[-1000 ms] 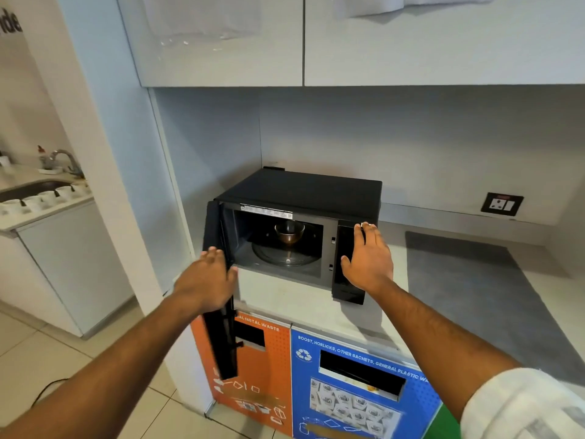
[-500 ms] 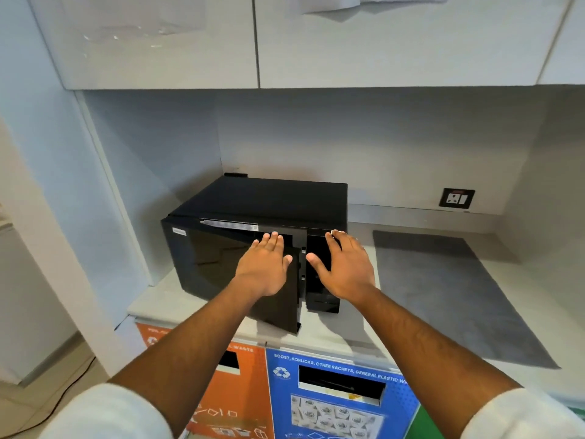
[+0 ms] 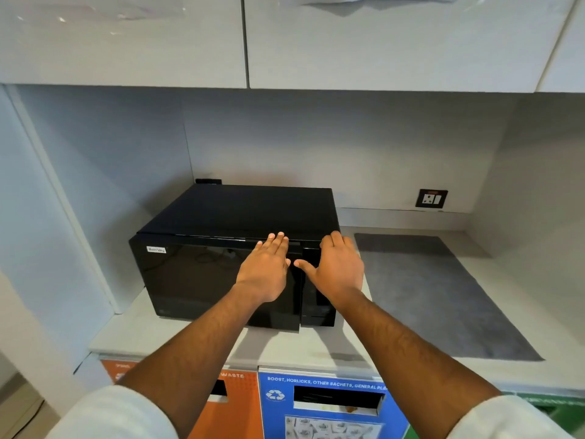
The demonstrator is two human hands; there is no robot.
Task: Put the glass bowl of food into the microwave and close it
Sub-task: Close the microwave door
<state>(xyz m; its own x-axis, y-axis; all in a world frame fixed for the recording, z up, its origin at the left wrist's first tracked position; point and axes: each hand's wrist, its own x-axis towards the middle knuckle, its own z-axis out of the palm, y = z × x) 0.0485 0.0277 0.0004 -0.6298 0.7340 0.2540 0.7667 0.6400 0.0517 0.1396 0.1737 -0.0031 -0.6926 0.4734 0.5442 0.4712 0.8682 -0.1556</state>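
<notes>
- Now, fingers first: the left hand has its fingers straight and side by side, spread flat and gripping nothing, tips up at the top edge of the microwave door.
- Over to the right hand: open as well, fingers loosely extended, thumb pointing left toward the other hand, palm laid against the control panel at the right of the door. It holds nothing.
- Both palms sit flat on the black front, the two thumbs close with a narrow gap between them.
- That door looks pushed in against the body, though its lower right corner hangs a touch below the panel beside it; whether it is fully latched, I cannot tell.
- And the glass bowl of food? Out of sight; the dark door glass shows only reflections.
- Moving outward, the microwave stands on a pale counter, tucked into the left corner of the alcove.
- A grey mat lies on the counter just to its right.
- On the back wall sits a dark socket plate, with glossy white cupboards overhead.
- Below the counter edge, an orange bin front and a blue bin front stand side by side.
- White sleeves show at the bottom.
</notes>
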